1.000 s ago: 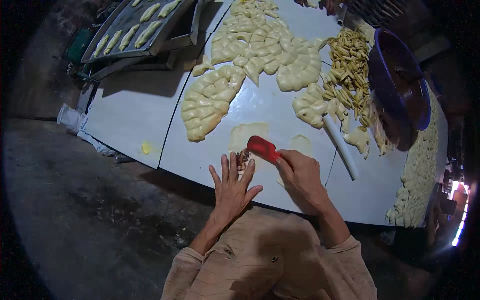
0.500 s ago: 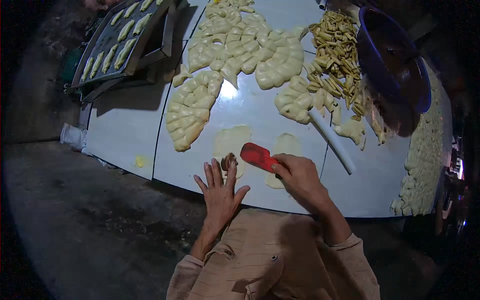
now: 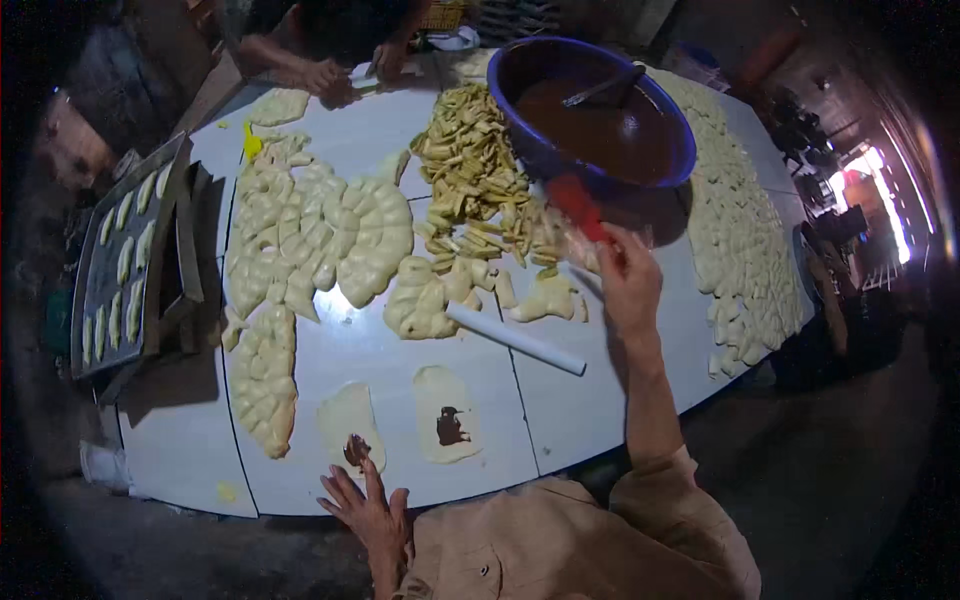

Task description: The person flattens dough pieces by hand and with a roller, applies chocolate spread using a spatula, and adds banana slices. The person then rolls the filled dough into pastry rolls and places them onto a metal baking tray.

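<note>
My left hand [image 3: 368, 512] is open, fingers spread, at the table's near edge. A fingertip touches or almost touches the lower end of a flattened dough sheet [image 3: 343, 408], beside a brown smear [image 3: 356, 450]. To its right lies a second dough sheet [image 3: 447, 400] with a brown paste patch [image 3: 452, 428]. My right hand [image 3: 630, 278] grips a red scoop-like scraper [image 3: 576, 208], blurred by motion, just below the near rim of a blue basin [image 3: 494, 85]. Brown filling [image 3: 600, 125] fills the basin, with a utensil [image 3: 603, 87] in it.
A white rolling pin [image 3: 515, 340] lies beside a dough clump [image 3: 425, 300]. Sliced fruit pieces [image 3: 470, 150] are heaped left of the basin. Cut dough [image 3: 350, 240] spreads leftward; more dough pieces [image 3: 745, 250] cover the right. Shaped pastries sit on a tray [image 3: 88, 345]. Another person's hands [image 3: 325, 78] work opposite.
My right hand has carried the scraper from the dough sheets up and right to the basin. A brown patch now shows on the right sheet. The view has shifted, revealing the person opposite.
</note>
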`<state>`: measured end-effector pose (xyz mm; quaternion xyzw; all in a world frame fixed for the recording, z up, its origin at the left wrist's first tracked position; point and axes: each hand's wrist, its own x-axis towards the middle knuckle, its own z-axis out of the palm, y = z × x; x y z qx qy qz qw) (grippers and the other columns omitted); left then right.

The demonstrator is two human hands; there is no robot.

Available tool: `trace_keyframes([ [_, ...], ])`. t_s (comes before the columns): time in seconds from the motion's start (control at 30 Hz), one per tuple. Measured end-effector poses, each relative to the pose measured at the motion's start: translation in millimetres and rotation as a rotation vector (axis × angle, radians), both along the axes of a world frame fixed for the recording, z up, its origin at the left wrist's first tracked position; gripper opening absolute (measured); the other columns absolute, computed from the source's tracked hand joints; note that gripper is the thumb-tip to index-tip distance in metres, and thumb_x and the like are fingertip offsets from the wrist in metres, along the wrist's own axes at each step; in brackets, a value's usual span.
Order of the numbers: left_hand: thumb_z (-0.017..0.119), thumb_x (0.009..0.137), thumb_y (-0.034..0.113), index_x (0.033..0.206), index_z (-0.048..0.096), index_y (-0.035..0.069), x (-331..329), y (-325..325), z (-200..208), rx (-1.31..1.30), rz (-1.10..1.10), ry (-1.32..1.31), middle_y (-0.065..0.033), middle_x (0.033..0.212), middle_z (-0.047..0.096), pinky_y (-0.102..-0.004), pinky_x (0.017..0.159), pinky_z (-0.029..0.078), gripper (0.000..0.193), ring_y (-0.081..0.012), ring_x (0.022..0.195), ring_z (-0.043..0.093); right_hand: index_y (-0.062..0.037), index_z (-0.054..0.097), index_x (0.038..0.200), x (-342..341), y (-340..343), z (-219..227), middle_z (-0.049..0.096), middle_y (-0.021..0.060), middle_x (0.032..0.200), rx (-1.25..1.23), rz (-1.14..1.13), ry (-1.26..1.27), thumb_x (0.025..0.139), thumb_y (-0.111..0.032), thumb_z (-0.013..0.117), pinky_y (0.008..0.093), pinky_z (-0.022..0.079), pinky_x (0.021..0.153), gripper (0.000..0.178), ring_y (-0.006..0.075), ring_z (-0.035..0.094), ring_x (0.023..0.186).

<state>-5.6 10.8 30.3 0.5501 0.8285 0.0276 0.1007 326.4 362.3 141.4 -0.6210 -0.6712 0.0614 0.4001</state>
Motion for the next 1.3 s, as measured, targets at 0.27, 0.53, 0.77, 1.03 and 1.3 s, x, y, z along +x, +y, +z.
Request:
trace_keyframes([
  [0.27, 0.053, 0.097, 0.063, 0.155, 0.044, 0.022, -4.8, -6.5, -16.0, 0.072, -0.102, 0.028, -0.0288, 0.166, 0.013, -0.0754, 0.115, 0.006, 0.071, -0.0544, 0.152, 0.007, -0.0171, 0.071, 0.123, 55.9, 19.3, 37.4, 0.067, 0.0122, 0.105, -0.045, -0.229, -0.582, 0.097, -0.014, 0.061, 0.0442, 0.056, 0.08, 0.028, 0.0324, 0.069, 0.095],
  [0.53, 0.055, 0.098, 0.058, 0.149, 0.053, 0.025, -12.8, -14.5, -11.5, 0.152, -0.105, -0.02, -0.0312, 0.164, 0.02, -0.0743, 0.116, 0.006, 0.061, -0.0559, 0.151, 0.01, -0.0103, 0.069, 0.125, 72.2, -3.1, -12.3, 0.071, 0.0159, 0.105, -0.462, -0.111, 0.096, 0.093, -0.025, 0.067, 0.0457, 0.055, 0.086, 0.035, 0.0353, 0.071, 0.094],
  [0.77, 0.061, 0.095, 0.057, 0.15, 0.052, 0.029, -15.3, -19.4, -14.3, 0.168, -0.156, -0.048, -0.0305, 0.163, 0.023, -0.0745, 0.115, 0.009, 0.062, -0.0556, 0.151, 0.013, -0.0068, 0.067, 0.124, 50.3, -12.8, -43.1, 0.065, 0.0157, 0.12, -0.099, -0.195, -0.392, 0.094, -0.024, 0.067, 0.0476, 0.049, 0.096, 0.034, 0.0347, 0.059, 0.117],
  [1.03, 0.05, 0.098, 0.064, 0.154, 0.047, 0.02, -9.4, -22.2, -10.9, 0.029, -0.032, -0.083, -0.0302, 0.166, 0.013, -0.0715, 0.118, 0.003, 0.071, -0.0538, 0.153, 0.005, -0.004, 0.07, 0.112, -35.5, 84.0, -52.8, 0.066, 0.0179, 0.116, -0.216, 0.201, -0.126, 0.095, -0.026, 0.064, 0.047, 0.052, 0.093, 0.029, 0.0364, 0.064, 0.11],
  [1.3, 0.05, 0.094, 0.069, 0.159, 0.037, 0.022, -12.8, -24.1, -19.3, -0.023, -0.045, -0.045, -0.0345, 0.164, 0.009, -0.0749, 0.115, 0.008, 0.081, -0.0598, 0.15, 0.004, -0.0044, 0.073, 0.108, -64.2, 171.2, -58.1, 0.064, 0.0207, 0.11, -0.308, 0.23, -0.386, 0.089, -0.03, 0.07, 0.0517, 0.052, 0.088, 0.032, 0.0418, 0.066, 0.101],
])
